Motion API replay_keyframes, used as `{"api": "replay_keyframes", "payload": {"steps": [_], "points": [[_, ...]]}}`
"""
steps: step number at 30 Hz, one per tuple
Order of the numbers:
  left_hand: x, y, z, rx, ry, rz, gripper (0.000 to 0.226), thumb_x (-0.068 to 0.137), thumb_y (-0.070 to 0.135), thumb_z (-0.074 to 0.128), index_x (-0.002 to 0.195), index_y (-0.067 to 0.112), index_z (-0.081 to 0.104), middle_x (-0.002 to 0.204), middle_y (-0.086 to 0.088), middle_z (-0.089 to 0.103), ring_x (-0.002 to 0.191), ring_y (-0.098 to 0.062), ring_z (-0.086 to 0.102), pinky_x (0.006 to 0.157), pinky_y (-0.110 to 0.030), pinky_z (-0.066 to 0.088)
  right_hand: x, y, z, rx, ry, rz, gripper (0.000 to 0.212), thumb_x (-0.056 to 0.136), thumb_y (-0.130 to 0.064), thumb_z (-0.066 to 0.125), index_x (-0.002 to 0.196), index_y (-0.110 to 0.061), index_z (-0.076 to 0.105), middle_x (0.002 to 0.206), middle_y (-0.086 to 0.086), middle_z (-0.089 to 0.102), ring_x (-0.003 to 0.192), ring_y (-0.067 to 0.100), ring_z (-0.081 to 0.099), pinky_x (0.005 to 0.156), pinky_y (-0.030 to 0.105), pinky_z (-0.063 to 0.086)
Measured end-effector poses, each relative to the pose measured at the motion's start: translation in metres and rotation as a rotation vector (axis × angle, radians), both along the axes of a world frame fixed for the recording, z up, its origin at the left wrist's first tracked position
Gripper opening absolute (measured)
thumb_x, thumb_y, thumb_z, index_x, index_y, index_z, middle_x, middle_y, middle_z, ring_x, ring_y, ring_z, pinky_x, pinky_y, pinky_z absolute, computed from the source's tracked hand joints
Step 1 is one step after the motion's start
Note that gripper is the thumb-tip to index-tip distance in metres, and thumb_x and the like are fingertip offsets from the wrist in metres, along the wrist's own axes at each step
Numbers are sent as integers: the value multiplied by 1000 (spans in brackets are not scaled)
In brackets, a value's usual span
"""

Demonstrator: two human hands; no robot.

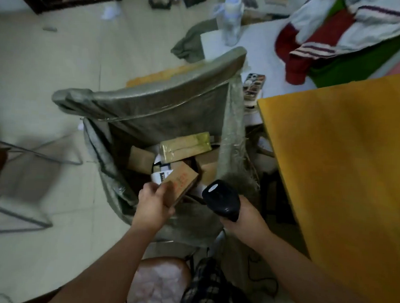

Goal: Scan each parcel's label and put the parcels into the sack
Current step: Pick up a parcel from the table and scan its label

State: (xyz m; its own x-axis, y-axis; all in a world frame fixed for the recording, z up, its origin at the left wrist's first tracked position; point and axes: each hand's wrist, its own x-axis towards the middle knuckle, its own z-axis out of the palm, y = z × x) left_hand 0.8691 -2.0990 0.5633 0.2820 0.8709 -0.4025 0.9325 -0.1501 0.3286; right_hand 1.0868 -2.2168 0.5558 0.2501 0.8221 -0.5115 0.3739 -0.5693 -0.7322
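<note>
Left hand (154, 205): fingertips hidden behind the boxy cardboard parcel (181, 181) it pinched, red print unreadable, over the open grey woven sack (162, 110). Right hand (245, 223) wrapped round glossy black scanner (222, 200), just beside

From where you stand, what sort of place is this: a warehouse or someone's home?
Likely a room in a home used for small-scale parcel packing: clothes heaped on a white table, a tiled floor, and a grey sack holding cardboard parcels.
</note>
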Motion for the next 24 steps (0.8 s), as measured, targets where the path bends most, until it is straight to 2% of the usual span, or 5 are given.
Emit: {"api": "replay_keyframes", "payload": {"steps": [3,8,12,16,24], "points": [[-14,6,-16,-56,49,-45,82,78,32,72,149,27,31,132,-11,28,119,-30,32,105,-33,32,-9,18,-32,-132,-99,281,72,81,-25,71,143,-33,36,156,-10,25,130,16,46,103,40,43],[-49,0,-21,-40,35,-78,82,76,33,74,148,26,35,130,-10,31,119,-28,33,107,-32,30,-14,22,-71,-219,-210,606,87,85,-21,66,150,-45,13,161,-10,-11,126,22,51,90,39,52],[-54,-3,-24,-46,37,-27,78,76,28,75,145,24,40,129,-11,34,122,-30,36,109,-33,30,-14,25,-92,-309,-333,692,89,88,-20,63,152,-37,4,152,9,33,121,29,51,93,39,49],[-38,-1,-17,-9,-48,-23,72,76,26,76,141,22,46,128,-10,35,122,-27,36,110,-34,32,-10,1,-78,-207,-495,662,61,84,-21,67,139,-18,40,131,5,50,121,25,45,98,32,41],[35,-26,16,-152,-56,-344,64,80,29,74,139,25,50,133,-13,39,123,-27,42,107,-18,26,7,-130,-16,-152,-24,305,9,88,-22,61,95,-28,64,94,-9,63,88,2,59,74,17,45]]}}
